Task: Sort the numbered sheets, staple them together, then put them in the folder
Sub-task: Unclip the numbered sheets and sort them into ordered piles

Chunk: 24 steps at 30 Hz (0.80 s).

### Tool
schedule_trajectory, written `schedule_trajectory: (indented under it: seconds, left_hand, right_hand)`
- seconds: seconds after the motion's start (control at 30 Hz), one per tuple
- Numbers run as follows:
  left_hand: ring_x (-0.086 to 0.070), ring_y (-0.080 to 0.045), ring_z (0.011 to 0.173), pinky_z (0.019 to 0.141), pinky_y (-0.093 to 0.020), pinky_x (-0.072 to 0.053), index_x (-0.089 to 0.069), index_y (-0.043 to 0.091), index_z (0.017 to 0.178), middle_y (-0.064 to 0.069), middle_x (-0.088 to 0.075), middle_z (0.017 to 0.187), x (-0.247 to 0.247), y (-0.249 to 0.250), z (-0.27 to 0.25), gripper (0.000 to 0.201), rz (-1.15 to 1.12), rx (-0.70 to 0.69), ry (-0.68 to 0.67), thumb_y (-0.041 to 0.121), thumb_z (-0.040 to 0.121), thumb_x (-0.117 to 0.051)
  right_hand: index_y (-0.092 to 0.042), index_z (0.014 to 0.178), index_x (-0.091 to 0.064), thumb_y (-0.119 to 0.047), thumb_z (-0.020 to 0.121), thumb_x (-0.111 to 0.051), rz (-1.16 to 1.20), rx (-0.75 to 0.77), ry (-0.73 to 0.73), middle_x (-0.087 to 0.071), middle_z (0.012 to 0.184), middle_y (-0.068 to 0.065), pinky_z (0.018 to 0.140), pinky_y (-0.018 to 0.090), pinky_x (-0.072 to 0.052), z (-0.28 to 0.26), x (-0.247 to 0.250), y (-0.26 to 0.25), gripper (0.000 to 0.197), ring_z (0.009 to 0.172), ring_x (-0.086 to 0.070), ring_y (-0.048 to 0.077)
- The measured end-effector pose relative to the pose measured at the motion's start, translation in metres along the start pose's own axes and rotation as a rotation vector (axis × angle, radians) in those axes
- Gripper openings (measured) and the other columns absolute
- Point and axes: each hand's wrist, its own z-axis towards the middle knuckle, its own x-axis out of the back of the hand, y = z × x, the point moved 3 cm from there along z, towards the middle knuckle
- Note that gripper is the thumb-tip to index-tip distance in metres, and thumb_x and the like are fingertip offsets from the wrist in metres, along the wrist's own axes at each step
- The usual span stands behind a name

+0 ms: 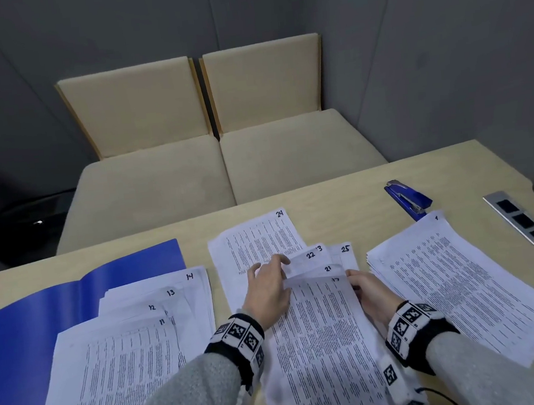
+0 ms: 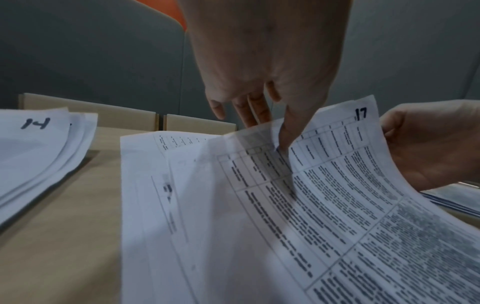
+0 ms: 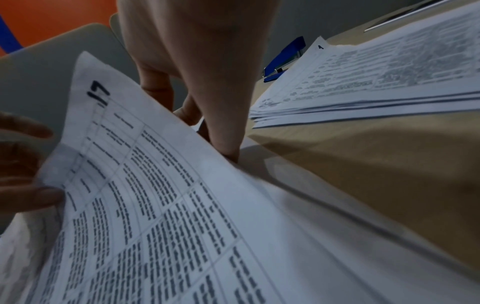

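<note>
Sheet 17 (image 1: 321, 328) is lifted off the middle spread of sheets, its top curling up. My left hand (image 1: 272, 279) pinches its top left edge, thumb (image 2: 285, 131) on the printed face and fingers behind. Along its right edge my right hand (image 1: 356, 282) grips it, thumb (image 3: 228, 148) on top. Sheets 21 (image 1: 327, 269), 22 (image 1: 310, 255), 25 (image 1: 345, 248) and 24 (image 1: 262, 235) lie fanned behind it. A pile topped by sheet 11 (image 1: 118, 366), with 12 to 14 showing, overlaps the open blue folder (image 1: 25, 326). At the right, another pile has sheet 1 (image 1: 458, 281) on top. The blue stapler (image 1: 409, 200) lies beyond that pile.
A metal socket strip (image 1: 532, 230) is set into the table (image 1: 324, 193) at the far right. Two beige cushioned seats (image 1: 221, 161) stand against the table's far edge. A black cable (image 1: 444, 396) trails from my right wrist band.
</note>
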Motion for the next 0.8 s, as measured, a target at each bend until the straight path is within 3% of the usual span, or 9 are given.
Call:
schedule_trajectory:
  seconds: [0.1, 0.2, 0.37, 0.43, 0.5, 0.57, 0.63, 0.73, 0.8]
  left_hand:
    - [-0.049, -0.010, 0.101, 0.106, -0.035, -0.025, -0.037, 0.022, 0.126, 0.008, -0.049, 0.103, -0.006, -0.006, 0.000, 0.052, 0.029, -0.011, -0.020, 0.014, 0.080, -0.059]
    - [-0.048, -0.011, 0.101, 0.106, -0.039, -0.024, -0.050, 0.022, 0.116, 0.005, -0.045, 0.110, -0.007, -0.008, 0.001, 0.036, 0.113, -0.032, -0.060, 0.022, 0.081, -0.059]
    - [-0.026, -0.020, 0.135, 0.115, -0.046, -0.008, -0.058, 0.017, 0.098, -0.003, -0.033, 0.140, -0.005, -0.012, 0.003, 0.026, 0.144, -0.031, -0.067, 0.033, 0.078, -0.062]
    - [-0.036, -0.016, 0.129, 0.116, -0.051, -0.001, -0.056, 0.017, 0.102, -0.001, -0.039, 0.134, -0.005, -0.011, 0.004, 0.027, 0.132, -0.018, -0.140, 0.034, 0.080, -0.060]
    - [-0.045, -0.013, 0.114, 0.115, -0.052, -0.007, -0.053, 0.018, 0.108, 0.003, -0.045, 0.118, -0.006, -0.009, 0.004, 0.032, 0.141, -0.026, -0.163, 0.035, 0.082, -0.058]
    - [-0.044, -0.012, 0.106, 0.112, -0.047, -0.019, -0.047, 0.019, 0.112, 0.004, -0.043, 0.112, -0.006, -0.009, 0.004, 0.042, 0.065, -0.035, -0.086, 0.044, 0.081, -0.058]
    - [-0.041, -0.012, 0.113, 0.111, -0.044, -0.024, -0.037, 0.019, 0.124, 0.003, -0.041, 0.122, -0.004, -0.009, 0.006, 0.062, -0.063, 0.004, 0.023, 0.061, 0.080, -0.048]
    - [-0.036, -0.014, 0.133, 0.115, -0.049, 0.000, -0.016, 0.018, 0.145, 0.001, -0.040, 0.142, 0.000, -0.014, 0.015, 0.076, -0.155, 0.172, -0.006, 0.064, 0.087, -0.030]
    - [-0.048, -0.017, 0.122, 0.116, -0.054, 0.002, -0.025, 0.018, 0.143, 0.000, -0.059, 0.118, 0.003, -0.018, 0.021, 0.056, -0.091, 0.245, -0.094, 0.044, 0.095, -0.038]
  right_hand:
    - [-0.010, 0.072, -0.047, 0.000, 0.086, -0.047, 0.003, 0.002, -0.008, -0.053, 0.074, 0.011, 0.061, 0.032, -0.040, 0.002, 0.000, 0.001, 0.017, 0.067, -0.051, 0.023]
    - [-0.011, 0.075, -0.047, -0.007, 0.077, -0.054, 0.011, 0.006, -0.019, -0.052, 0.076, 0.011, 0.061, 0.032, -0.040, 0.002, -0.001, 0.002, 0.008, 0.070, -0.049, 0.023]
    - [-0.009, 0.073, -0.048, 0.001, 0.086, -0.049, 0.019, 0.018, -0.033, -0.055, 0.071, 0.010, 0.059, 0.032, -0.042, 0.000, -0.002, 0.002, 0.016, 0.065, -0.052, 0.023]
    - [-0.009, 0.077, -0.049, -0.002, 0.082, -0.053, 0.012, 0.025, -0.035, -0.055, 0.072, 0.010, 0.059, 0.032, -0.042, -0.001, -0.003, 0.001, 0.009, 0.065, -0.052, 0.023]
    - [-0.009, 0.078, -0.048, -0.002, 0.081, -0.052, 0.008, 0.020, -0.025, -0.053, 0.073, 0.010, 0.059, 0.031, -0.040, 0.001, -0.001, 0.002, 0.009, 0.065, -0.051, 0.023]
    - [-0.010, 0.073, -0.047, 0.001, 0.085, -0.048, 0.007, 0.011, -0.016, -0.051, 0.072, 0.010, 0.059, 0.031, -0.039, 0.003, -0.001, 0.003, 0.016, 0.065, -0.049, 0.022]
    - [-0.011, 0.069, -0.046, 0.003, 0.085, -0.049, 0.019, 0.023, -0.012, -0.051, 0.071, 0.011, 0.057, 0.031, -0.037, 0.003, 0.000, 0.004, 0.021, 0.063, -0.048, 0.021]
    - [-0.010, 0.068, -0.047, 0.004, 0.084, -0.051, 0.044, 0.043, -0.020, -0.051, 0.071, 0.012, 0.057, 0.030, -0.039, 0.002, -0.001, 0.006, 0.022, 0.062, -0.049, 0.022]
    - [-0.009, 0.072, -0.049, -0.003, 0.080, -0.057, 0.062, 0.051, -0.040, -0.052, 0.073, 0.012, 0.056, 0.030, -0.041, -0.001, -0.004, 0.003, 0.013, 0.062, -0.051, 0.022]
